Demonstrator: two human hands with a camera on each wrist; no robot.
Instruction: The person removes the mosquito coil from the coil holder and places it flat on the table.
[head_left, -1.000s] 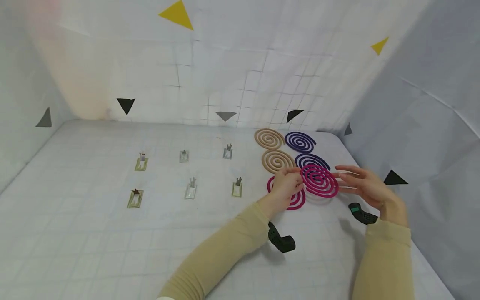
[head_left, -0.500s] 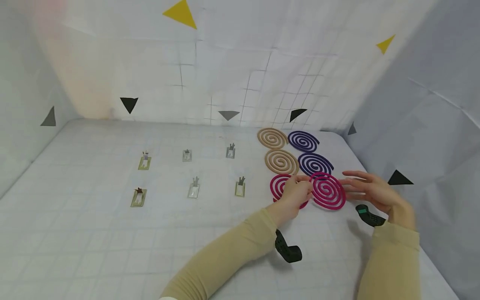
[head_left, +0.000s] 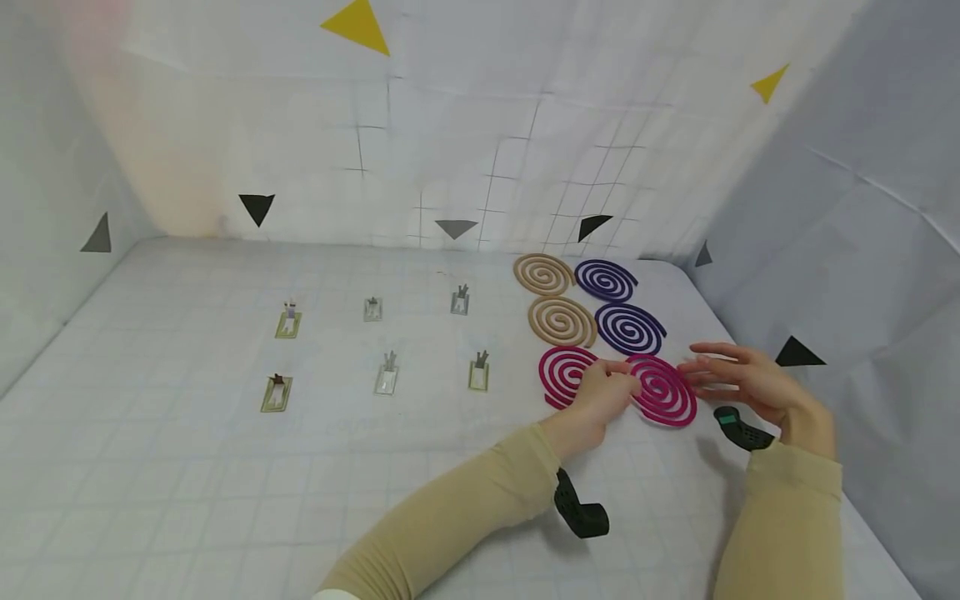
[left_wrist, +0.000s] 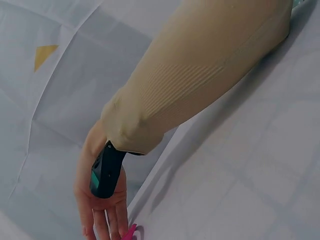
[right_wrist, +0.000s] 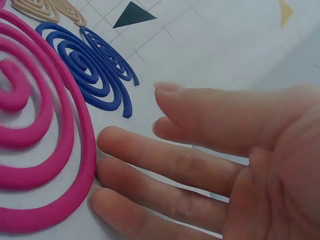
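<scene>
My left hand [head_left: 600, 400] pinches the left edge of a pink mosquito coil [head_left: 660, 390], which lies at or just above the table. The open right hand [head_left: 738, 375] has its straight fingers at the coil's right rim; in the right wrist view the fingertips [right_wrist: 107, 137] meet or nearly meet the pink coil [right_wrist: 82, 165]. A second pink coil [head_left: 562, 371] lies to the left, partly covered by my left hand. Behind them, two tan coils [head_left: 558, 321] and two dark blue coils [head_left: 628, 327] lie flat. The left wrist view shows the right hand [left_wrist: 102, 200] only.
Several small rectangular metal plates [head_left: 386, 379] with upright tabs stand in two rows on the white table [head_left: 187, 500], left of the coils. A grey cloth wall [head_left: 885, 292] rises beside the right hand. Black wrist devices [head_left: 581, 512] hang below both wrists.
The held pink coil has come down toward the table, off the dark blue coil and beside the other pink one. My left hand moved right and down with it; the right hand followed slightly.
</scene>
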